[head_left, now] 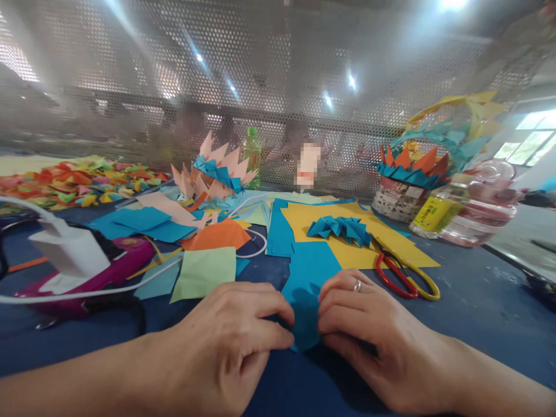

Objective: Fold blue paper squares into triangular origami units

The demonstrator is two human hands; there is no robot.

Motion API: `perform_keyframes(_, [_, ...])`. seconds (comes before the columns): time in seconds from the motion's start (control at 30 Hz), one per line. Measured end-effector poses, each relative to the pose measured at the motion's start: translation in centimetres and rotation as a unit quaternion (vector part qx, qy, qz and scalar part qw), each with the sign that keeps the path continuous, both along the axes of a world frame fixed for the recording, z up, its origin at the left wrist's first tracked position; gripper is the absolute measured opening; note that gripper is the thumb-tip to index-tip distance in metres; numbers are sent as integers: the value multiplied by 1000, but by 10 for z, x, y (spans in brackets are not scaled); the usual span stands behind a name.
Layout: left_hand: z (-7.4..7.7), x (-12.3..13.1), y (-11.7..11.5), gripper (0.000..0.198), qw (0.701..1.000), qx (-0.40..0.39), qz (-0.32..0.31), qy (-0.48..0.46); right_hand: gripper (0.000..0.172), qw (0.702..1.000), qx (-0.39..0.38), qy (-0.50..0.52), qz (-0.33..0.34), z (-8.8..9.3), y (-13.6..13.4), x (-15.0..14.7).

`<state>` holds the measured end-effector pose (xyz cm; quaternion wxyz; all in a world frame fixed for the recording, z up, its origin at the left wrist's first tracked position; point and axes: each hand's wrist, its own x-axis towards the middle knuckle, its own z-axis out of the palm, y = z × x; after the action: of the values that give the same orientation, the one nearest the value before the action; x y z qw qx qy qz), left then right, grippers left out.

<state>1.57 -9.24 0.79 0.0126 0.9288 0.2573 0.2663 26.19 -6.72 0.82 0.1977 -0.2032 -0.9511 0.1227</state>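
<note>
A blue piece of paper [306, 327] is between my two hands near the front of the table. My left hand [238, 336] grips its left edge with closed fingers. My right hand [369, 324], a ring on one finger, pinches the right edge; the fingertips partly hide the fold. Just beyond lies a flat blue sheet [313, 258]. A folded, spiky blue paper strip [339, 230] rests on yellow sheets [399, 249]. Scissors [402, 272] with one red and one yellow handle lie to the right. Left of my hands is a pale green paper square [206, 269].
A purple power strip [130, 255] with a white plug [72, 249] and cables lies left. Behind are a spiky pink-and-blue paper piece [217, 171], a green bottle [252, 156] and a heap of paper pieces [82, 182]. A yellow-labelled bottle [436, 211] and pink jug [482, 214] stand right.
</note>
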Motion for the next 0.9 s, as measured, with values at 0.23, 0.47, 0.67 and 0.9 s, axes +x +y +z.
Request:
perform_keyframes(0.23, [-1,1,0,38,999,26,-3,36,17,977,-116,30,-175,-13,-1,-8])
perform_keyframes(0.47, [-4,-3,-4,36,999,8,-5,52,17,962,-142,20,-232,-15,-2,-15])
perform_keyframes(0.67, [-9,1,-3,37,998,35,15,47,18,960,-144,18,-239,-16,-4,-14])
perform_keyframes(0.9, [-5,1,-2,36,999,30,14,36,18,960,-138,22,-244,-18,-3,-16])
